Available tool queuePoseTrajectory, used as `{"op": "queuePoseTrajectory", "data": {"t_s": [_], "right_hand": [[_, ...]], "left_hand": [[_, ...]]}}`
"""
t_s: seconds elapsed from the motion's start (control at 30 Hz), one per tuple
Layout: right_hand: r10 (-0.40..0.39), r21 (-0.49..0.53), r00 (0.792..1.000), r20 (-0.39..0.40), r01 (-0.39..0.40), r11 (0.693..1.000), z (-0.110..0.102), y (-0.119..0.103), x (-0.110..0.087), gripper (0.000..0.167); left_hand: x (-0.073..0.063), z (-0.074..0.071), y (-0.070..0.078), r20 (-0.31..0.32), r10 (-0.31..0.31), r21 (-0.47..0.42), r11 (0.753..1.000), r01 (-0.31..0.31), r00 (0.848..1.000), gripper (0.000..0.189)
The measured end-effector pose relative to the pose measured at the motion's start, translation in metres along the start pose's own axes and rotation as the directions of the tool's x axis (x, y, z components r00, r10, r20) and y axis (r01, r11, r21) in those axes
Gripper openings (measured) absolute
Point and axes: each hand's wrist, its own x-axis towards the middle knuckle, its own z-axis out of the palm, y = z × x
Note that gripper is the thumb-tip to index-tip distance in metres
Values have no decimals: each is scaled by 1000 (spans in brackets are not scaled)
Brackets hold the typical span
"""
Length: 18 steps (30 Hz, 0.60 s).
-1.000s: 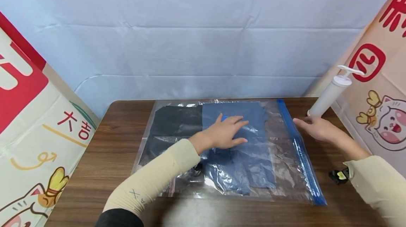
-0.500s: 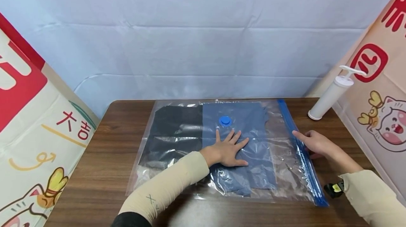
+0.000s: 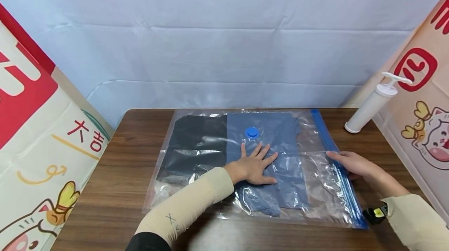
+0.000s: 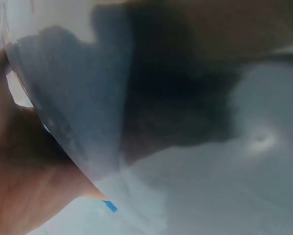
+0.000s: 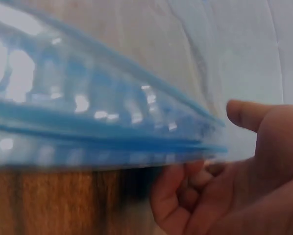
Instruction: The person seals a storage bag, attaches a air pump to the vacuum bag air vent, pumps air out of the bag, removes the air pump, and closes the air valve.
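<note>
A clear vacuum storage bag (image 3: 313, 169) lies flat with a folded blue garment (image 3: 280, 126) and a black garment (image 3: 198, 132) inside. My left hand (image 3: 254, 169), fingers spread, rests on the bag over the blue garment, just below the round blue valve (image 3: 251, 133). Bag film fills most of the left wrist view, with part of the left hand (image 4: 29, 161) at its left. At the bag's right side, my right hand (image 3: 354, 164) holds the blue zip edge (image 3: 322, 128). In the right wrist view its thumb (image 5: 244, 115) is above the edge and its fingers curl underneath.
A white hand pump (image 3: 368, 108) with a T-shaped handle stands at the back right of the wooden table (image 3: 115, 157). A pale cloth (image 3: 217, 48) hangs behind, and printed banners (image 3: 77, 142) flank both sides.
The left hand has moved down toward the near side and lies spread below the valve, which is now uncovered. The right hand has slid nearer along the zip edge, away from the pump.
</note>
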Motion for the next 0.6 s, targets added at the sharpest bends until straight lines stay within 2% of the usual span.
{"op": "queuePoseTrajectory", "data": {"t_s": [0.1,0.23,0.37,0.6], "right_hand": [[-16,24,999,45,15,1000,3,4,-3,64],[-77,73,994,80,71,995,4,7,-5,41],[-147,145,982,117,129,981,-3,6,-7,36],[-190,223,966,173,149,963,-18,-12,-14,34]], "left_hand": [[0,0,0,7,-10,7,1000,10,1000,87],[0,1,-1,16,-14,10,1000,14,1000,87],[0,1,-1,12,-10,5,1000,10,1000,87],[-1,2,-3,1,12,-9,1000,-12,1000,87]]}}
